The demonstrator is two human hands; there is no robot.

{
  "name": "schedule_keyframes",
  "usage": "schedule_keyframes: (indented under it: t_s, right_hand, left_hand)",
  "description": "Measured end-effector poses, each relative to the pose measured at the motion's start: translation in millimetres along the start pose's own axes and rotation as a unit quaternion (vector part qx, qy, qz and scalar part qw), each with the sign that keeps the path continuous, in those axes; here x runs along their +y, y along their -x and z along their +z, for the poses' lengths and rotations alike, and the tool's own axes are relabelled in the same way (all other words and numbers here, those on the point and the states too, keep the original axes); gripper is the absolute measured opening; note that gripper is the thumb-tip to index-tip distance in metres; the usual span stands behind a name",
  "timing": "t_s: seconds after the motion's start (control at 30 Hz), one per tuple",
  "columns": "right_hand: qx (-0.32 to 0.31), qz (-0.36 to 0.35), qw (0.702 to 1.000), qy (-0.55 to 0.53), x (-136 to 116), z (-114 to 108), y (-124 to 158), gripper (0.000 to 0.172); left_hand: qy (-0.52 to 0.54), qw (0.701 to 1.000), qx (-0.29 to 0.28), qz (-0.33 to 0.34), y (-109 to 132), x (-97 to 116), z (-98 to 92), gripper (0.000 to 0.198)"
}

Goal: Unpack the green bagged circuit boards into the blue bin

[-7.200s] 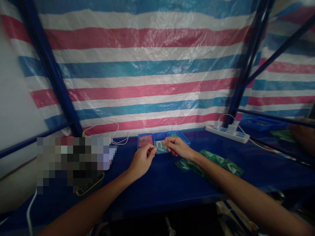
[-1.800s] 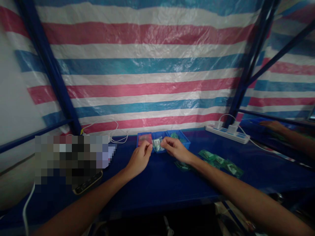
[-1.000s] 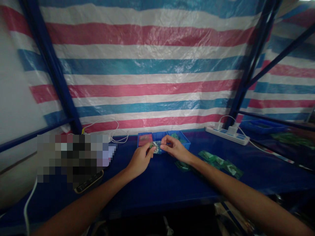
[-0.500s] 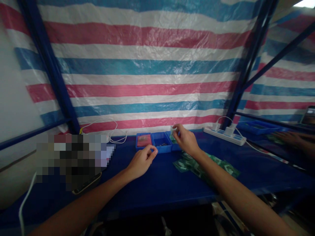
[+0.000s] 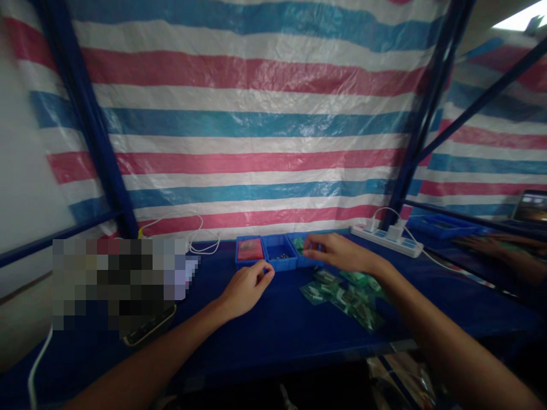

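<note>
My left hand (image 5: 248, 287) is closed just in front of the blue bins, thumb and forefinger together; what it holds, if anything, is hidden. Over the right bin (image 5: 311, 259), which has green packets (image 5: 298, 244) in it, my right hand (image 5: 333, 250) hangs with its fingers bent down and drawn together; nothing can be made out between them. The middle bin (image 5: 280, 262) holds small metallic pieces. Red packets (image 5: 250, 249) lie in the left bin (image 5: 238, 256). Several green bags with pale and dark parts (image 5: 350, 299) are spread below my right hand.
A white power strip (image 5: 387, 241) with plugs stands at the back right. White cable (image 5: 204, 247) loops at the back left, near a blurred-out pile (image 5: 123, 285). Another person's hands (image 5: 491, 245) are beyond the blue frame (image 5: 414, 154) at the right.
My right hand has come down from above the right bin, and the green packet it held is no longer seen in its fingers. My left hand has barely moved.
</note>
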State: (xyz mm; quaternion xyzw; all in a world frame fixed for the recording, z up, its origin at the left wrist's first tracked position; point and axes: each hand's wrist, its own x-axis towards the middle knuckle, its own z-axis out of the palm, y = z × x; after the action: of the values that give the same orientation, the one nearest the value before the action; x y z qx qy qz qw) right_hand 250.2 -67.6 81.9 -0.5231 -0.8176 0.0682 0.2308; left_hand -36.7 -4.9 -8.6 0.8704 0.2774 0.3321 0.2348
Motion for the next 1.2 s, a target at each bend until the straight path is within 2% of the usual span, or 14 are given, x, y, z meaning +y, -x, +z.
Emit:
schedule_keyframes:
  t_s: [0.03,0.07,0.2,0.3,0.4,0.5,0.8,0.9,1.0,1.13,1.2]
  right_hand:
    - [-0.051,-0.004,0.999,-0.012,-4.0,-2.8,12.5,0.031]
    - [-0.063,-0.008,0.998,-0.020,-7.3,-2.6,26.2,0.032]
    - [-0.028,-0.006,0.999,0.028,-11.3,22.7,77.1,0.069]
    - [-0.046,0.017,0.996,0.070,-7.9,50.0,94.5,0.080]
    - [-0.047,0.024,0.996,0.072,-3.6,67.5,92.2,0.069]
    - [-0.041,-0.002,0.997,0.073,-1.4,72.7,81.4,0.056]
    - [-0.020,-0.105,0.992,0.072,5.4,61.8,61.3,0.028]
    - [-0.027,-0.106,0.987,0.115,11.1,55.7,60.7,0.024]
    - [-0.037,-0.087,0.984,0.151,13.2,48.5,62.3,0.012]
    - [-0.019,-0.065,0.988,0.136,14.5,46.4,58.8,0.031]
    - [0.001,-0.057,0.988,0.140,17.4,51.7,52.7,0.035]
  left_hand:
    - [-0.004,1.000,-0.002,0.002,0.3,0.5,0.1,0.030]
    - [-0.008,1.000,-0.004,0.004,0.6,1.1,0.2,0.030]
    - [-0.026,0.999,-0.019,0.010,1.6,2.9,0.1,0.029]
    - [-0.034,0.999,-0.035,0.011,2.3,4.6,-0.2,0.027]
    - [-0.038,0.998,-0.054,0.018,2.9,6.6,-0.7,0.026]
    - [-0.045,0.996,-0.072,0.025,3.3,7.7,-1.0,0.026]
    - [-0.090,0.992,-0.083,0.032,4.4,6.9,-1.1,0.023]
    - [-0.106,0.990,-0.091,0.034,4.8,5.4,-1.6,0.024]
    - [-0.123,0.987,-0.096,0.039,5.0,4.1,-1.7,0.023]
    - [-0.128,0.986,-0.096,0.044,5.2,4.4,-1.8,0.023]
    - [-0.128,0.986,-0.098,0.041,5.2,5.3,-2.1,0.024]
